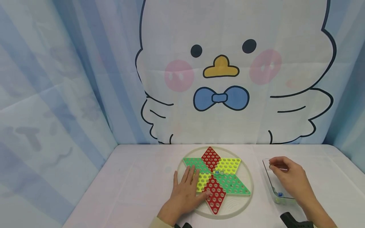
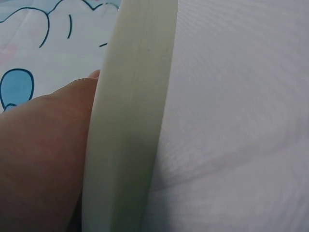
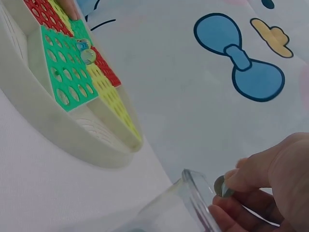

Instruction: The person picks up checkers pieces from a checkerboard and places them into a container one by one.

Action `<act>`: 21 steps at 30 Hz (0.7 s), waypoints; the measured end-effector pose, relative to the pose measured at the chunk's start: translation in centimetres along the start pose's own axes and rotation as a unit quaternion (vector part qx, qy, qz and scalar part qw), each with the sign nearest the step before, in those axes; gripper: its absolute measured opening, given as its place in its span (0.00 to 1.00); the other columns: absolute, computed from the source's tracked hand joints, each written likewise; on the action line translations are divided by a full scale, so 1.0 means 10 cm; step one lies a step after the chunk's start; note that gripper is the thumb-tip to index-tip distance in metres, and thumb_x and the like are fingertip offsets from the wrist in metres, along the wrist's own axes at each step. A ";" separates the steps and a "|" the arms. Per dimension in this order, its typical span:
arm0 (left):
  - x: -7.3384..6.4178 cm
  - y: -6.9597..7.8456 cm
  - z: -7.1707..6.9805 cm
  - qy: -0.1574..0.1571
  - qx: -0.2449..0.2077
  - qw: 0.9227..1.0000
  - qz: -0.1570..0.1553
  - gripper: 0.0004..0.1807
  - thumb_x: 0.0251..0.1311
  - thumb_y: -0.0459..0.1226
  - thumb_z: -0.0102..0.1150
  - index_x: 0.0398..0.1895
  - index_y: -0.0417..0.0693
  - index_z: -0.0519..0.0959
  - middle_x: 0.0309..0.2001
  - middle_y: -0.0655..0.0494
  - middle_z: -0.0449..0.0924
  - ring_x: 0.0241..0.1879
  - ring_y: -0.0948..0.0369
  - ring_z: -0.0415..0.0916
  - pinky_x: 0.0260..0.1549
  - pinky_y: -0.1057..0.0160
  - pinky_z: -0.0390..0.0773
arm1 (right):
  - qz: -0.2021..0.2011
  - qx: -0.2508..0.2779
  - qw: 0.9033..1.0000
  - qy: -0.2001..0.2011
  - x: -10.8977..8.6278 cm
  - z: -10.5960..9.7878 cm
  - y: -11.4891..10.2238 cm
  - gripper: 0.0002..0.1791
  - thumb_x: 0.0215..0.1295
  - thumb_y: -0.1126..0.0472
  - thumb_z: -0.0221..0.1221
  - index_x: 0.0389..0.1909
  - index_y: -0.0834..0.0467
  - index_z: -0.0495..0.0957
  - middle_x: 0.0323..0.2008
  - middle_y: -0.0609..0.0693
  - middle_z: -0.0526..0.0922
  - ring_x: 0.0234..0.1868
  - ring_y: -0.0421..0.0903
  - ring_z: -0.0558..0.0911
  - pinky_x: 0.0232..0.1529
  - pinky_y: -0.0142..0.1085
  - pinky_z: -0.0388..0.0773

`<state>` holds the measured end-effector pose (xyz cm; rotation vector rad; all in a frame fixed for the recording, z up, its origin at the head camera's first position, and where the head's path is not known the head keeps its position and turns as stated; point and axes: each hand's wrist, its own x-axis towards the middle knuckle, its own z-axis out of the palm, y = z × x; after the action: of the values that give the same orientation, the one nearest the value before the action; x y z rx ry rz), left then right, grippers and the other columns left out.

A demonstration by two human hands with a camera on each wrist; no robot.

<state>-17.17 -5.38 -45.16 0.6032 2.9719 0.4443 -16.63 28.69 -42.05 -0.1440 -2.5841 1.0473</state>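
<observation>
A round cream Chinese checkers board with a red, yellow and green star of holes lies mid-table. My left hand rests on its left side, fingers spread and straight; in the left wrist view part of that hand shows beside the board's edge. Two glass marbles, a bluish one and a clear one, sit near the star's centre. Above the clear box, my right hand pinches a greenish marble between thumb and fingers.
Inside the box's near end lie several marbles, among them a blue one. Behind the white tabletop hangs a curtain printed with a cartoon bird. Another curtain stands at the left.
</observation>
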 end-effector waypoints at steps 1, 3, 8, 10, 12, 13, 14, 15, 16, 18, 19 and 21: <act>-0.01 0.00 -0.01 -0.001 -0.001 1.000 -0.001 0.51 0.63 0.72 0.36 0.80 0.50 0.49 0.81 0.50 0.43 0.80 0.51 0.38 0.72 0.32 0.36 | 0.002 -0.003 1.000 -0.003 0.00 0.00 0.00 0.12 0.69 0.62 0.59 0.50 0.63 0.78 0.46 0.61 0.84 0.47 0.46 0.81 0.34 0.13 0.69; -0.01 0.00 -0.01 -0.002 -0.005 1.000 -0.002 0.51 0.63 0.72 0.35 0.80 0.50 0.49 0.81 0.50 0.43 0.80 0.51 0.38 0.72 0.32 0.36 | 0.005 -0.009 1.000 -0.009 0.01 0.00 0.00 0.12 0.68 0.63 0.58 0.49 0.63 0.78 0.46 0.62 0.84 0.49 0.56 0.81 0.36 0.21 0.76; 0.00 -0.01 0.02 0.000 -0.009 1.000 0.002 0.52 0.63 0.73 0.33 0.80 0.50 0.50 0.81 0.49 0.43 0.80 0.50 0.38 0.72 0.32 0.35 | 0.028 -0.018 0.999 -0.027 0.02 0.00 0.01 0.12 0.67 0.66 0.57 0.50 0.64 0.78 0.47 0.65 0.83 0.50 0.61 0.80 0.46 0.51 0.79; 0.01 -0.02 0.02 -0.001 -0.008 1.000 0.003 0.52 0.62 0.74 0.32 0.80 0.50 0.50 0.81 0.49 0.43 0.80 0.51 0.37 0.72 0.32 0.34 | 0.040 -0.022 0.998 -0.037 0.03 -0.01 0.01 0.13 0.67 0.66 0.57 0.50 0.65 0.77 0.48 0.66 0.82 0.51 0.63 0.79 0.47 0.55 0.78; 0.02 -0.03 0.03 -0.003 -0.006 1.000 0.001 0.52 0.62 0.74 0.33 0.80 0.50 0.49 0.81 0.50 0.42 0.81 0.52 0.36 0.72 0.33 0.33 | 0.047 -0.028 0.997 -0.045 0.05 -0.02 0.01 0.13 0.67 0.66 0.57 0.50 0.65 0.77 0.48 0.67 0.82 0.50 0.64 0.79 0.47 0.56 0.78; 0.02 -0.03 0.04 -0.004 -0.006 1.000 0.000 0.52 0.62 0.74 0.33 0.80 0.51 0.49 0.81 0.50 0.41 0.81 0.52 0.36 0.72 0.33 0.33 | 0.050 -0.031 0.997 -0.049 0.06 -0.02 0.01 0.13 0.66 0.66 0.57 0.50 0.66 0.77 0.48 0.67 0.82 0.50 0.64 0.79 0.47 0.56 0.77; 0.03 -0.04 0.05 -0.005 -0.006 1.000 -0.001 0.52 0.62 0.74 0.33 0.80 0.51 0.48 0.81 0.51 0.41 0.81 0.52 0.35 0.72 0.33 0.32 | 0.051 -0.033 0.997 -0.052 0.07 -0.03 0.02 0.13 0.66 0.66 0.57 0.50 0.66 0.77 0.48 0.67 0.82 0.50 0.64 0.79 0.46 0.56 0.78; 0.03 -0.04 0.06 -0.003 -0.005 1.000 -0.001 0.52 0.62 0.74 0.33 0.80 0.51 0.48 0.81 0.51 0.40 0.81 0.52 0.35 0.72 0.33 0.32 | 0.053 -0.034 0.996 -0.056 0.08 -0.03 0.02 0.13 0.66 0.66 0.57 0.50 0.66 0.77 0.47 0.67 0.82 0.49 0.63 0.79 0.46 0.56 0.78; 0.04 -0.04 0.06 -0.003 -0.004 1.000 -0.002 0.52 0.63 0.74 0.33 0.80 0.52 0.48 0.81 0.52 0.40 0.81 0.53 0.34 0.72 0.33 0.31 | 0.056 -0.034 0.996 -0.061 0.09 -0.04 0.02 0.13 0.66 0.67 0.58 0.50 0.66 0.77 0.47 0.67 0.82 0.48 0.63 0.79 0.46 0.55 0.78; 0.04 -0.05 0.08 0.003 -0.005 1.000 -0.001 0.51 0.63 0.73 0.34 0.80 0.51 0.48 0.81 0.51 0.40 0.81 0.52 0.35 0.72 0.33 0.32 | 0.060 -0.036 0.995 -0.068 0.10 -0.04 0.03 0.13 0.65 0.67 0.58 0.49 0.66 0.78 0.47 0.66 0.82 0.47 0.61 0.79 0.45 0.54 0.78; 0.04 -0.05 0.08 0.007 -0.005 1.000 0.001 0.51 0.63 0.73 0.34 0.80 0.51 0.49 0.81 0.51 0.41 0.81 0.52 0.35 0.72 0.32 0.32 | 0.062 -0.037 0.995 -0.071 0.10 -0.04 0.04 0.13 0.65 0.67 0.58 0.49 0.66 0.78 0.46 0.66 0.82 0.46 0.61 0.79 0.45 0.54 0.78; 0.03 -0.05 0.09 0.011 -0.004 1.000 0.002 0.51 0.63 0.73 0.35 0.80 0.51 0.49 0.81 0.51 0.41 0.81 0.52 0.35 0.72 0.32 0.32 | 0.065 -0.040 0.994 -0.077 0.11 -0.04 0.05 0.13 0.65 0.68 0.58 0.49 0.67 0.78 0.46 0.66 0.82 0.45 0.59 0.79 0.44 0.53 0.77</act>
<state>-17.54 -5.43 -46.17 0.6089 2.9880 0.4661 -17.55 29.58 -41.84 -0.2648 -2.7892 1.0378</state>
